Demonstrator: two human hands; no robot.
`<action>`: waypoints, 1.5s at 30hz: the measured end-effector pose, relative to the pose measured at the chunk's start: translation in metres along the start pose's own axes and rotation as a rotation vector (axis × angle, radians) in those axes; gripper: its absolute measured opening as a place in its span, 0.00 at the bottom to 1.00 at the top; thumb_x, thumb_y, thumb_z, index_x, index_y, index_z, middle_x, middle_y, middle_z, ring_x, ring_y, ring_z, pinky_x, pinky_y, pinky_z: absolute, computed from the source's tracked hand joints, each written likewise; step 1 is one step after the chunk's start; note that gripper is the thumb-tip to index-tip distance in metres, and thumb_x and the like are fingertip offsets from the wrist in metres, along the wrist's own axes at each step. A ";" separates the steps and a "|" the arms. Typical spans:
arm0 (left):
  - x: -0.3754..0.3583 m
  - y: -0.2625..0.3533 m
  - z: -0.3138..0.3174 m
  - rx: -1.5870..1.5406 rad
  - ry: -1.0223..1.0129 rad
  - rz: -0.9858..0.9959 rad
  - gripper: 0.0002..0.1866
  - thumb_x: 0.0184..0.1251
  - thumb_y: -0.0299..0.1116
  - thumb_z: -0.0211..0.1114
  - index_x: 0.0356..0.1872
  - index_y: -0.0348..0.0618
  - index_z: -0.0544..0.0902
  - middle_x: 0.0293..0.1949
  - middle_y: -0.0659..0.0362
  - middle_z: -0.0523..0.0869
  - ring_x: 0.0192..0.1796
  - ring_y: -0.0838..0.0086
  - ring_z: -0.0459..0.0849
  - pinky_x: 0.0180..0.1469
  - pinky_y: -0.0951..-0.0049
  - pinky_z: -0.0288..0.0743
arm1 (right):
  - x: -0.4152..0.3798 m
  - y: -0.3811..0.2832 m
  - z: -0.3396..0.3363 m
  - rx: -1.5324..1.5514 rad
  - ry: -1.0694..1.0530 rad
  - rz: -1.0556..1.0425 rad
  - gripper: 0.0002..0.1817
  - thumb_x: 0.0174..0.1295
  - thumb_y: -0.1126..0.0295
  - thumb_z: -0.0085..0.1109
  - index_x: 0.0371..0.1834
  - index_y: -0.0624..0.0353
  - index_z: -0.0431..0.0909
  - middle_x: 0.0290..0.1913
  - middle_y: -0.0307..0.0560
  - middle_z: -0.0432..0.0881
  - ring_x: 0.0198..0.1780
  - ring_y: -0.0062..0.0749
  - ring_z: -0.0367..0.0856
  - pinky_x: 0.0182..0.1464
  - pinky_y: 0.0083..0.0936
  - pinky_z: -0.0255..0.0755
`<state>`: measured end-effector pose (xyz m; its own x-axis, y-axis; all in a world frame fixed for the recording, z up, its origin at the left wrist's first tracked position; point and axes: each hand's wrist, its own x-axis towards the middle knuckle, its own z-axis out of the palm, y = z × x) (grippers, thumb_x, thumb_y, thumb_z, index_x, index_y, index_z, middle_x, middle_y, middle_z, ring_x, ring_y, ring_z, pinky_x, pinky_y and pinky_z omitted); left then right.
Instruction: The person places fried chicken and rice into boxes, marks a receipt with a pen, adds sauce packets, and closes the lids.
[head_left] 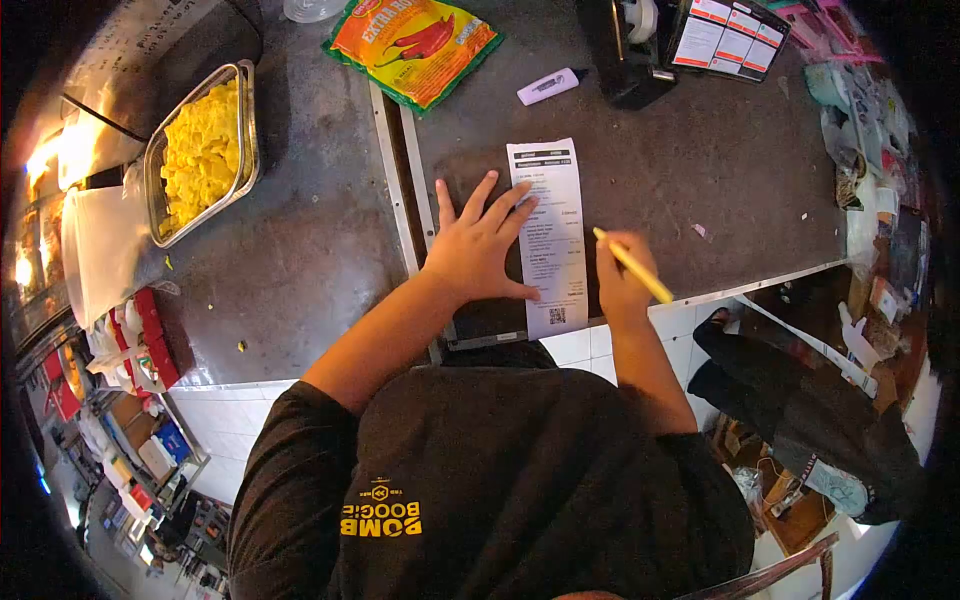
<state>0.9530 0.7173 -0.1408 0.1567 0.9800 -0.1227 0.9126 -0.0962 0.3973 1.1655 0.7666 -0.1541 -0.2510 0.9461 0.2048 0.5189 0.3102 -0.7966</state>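
A long printed paper receipt (pixel 557 230) lies on the dark metal counter (pixel 690 170). My left hand (pixel 478 245) rests with its fingers spread, the fingertips and thumb on the receipt's left side. Just right of the paper, my right hand (pixel 622 280) is closed around a yellow pen (pixel 640 268), which slants with one end near the receipt's right edge. A light purple highlighter (pixel 549 87) with a dark tip lies above the receipt.
Foil tray (pixel 246 170) of yellow food at left; orange and green packet (pixel 415 45) at top. A tablet (pixel 730 38) stands beside a black device (pixel 628 60) at top right. Another person (pixel 800 400) is beyond the counter's right front edge.
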 end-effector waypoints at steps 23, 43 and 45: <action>0.000 0.001 0.001 0.038 0.014 -0.017 0.59 0.28 0.70 0.68 0.67 0.52 0.62 0.70 0.64 0.55 0.73 0.58 0.45 0.60 0.22 0.33 | 0.023 0.010 -0.007 -0.389 -0.095 -0.358 0.04 0.51 0.73 0.60 0.29 0.57 0.76 0.26 0.48 0.78 0.29 0.44 0.77 0.37 0.41 0.68; -0.002 0.004 0.000 0.049 0.040 -0.062 0.61 0.29 0.71 0.67 0.69 0.50 0.59 0.71 0.63 0.54 0.73 0.58 0.46 0.62 0.24 0.33 | 0.185 -0.014 0.058 -0.780 -0.403 -0.427 0.16 0.56 0.66 0.52 0.48 0.56 0.77 0.40 0.47 0.76 0.43 0.40 0.77 0.44 0.38 0.70; -0.002 0.004 0.000 0.043 0.049 -0.057 0.61 0.29 0.71 0.67 0.69 0.50 0.59 0.71 0.62 0.54 0.73 0.58 0.47 0.62 0.24 0.33 | 0.178 -0.015 0.051 -0.482 -0.391 -0.226 0.16 0.57 0.65 0.52 0.47 0.57 0.77 0.36 0.47 0.76 0.36 0.40 0.78 0.36 0.33 0.71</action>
<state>0.9561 0.7151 -0.1389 0.0861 0.9914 -0.0990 0.9350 -0.0462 0.3515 1.0712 0.9261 -0.1349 -0.6273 0.7776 0.0433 0.7038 0.5898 -0.3961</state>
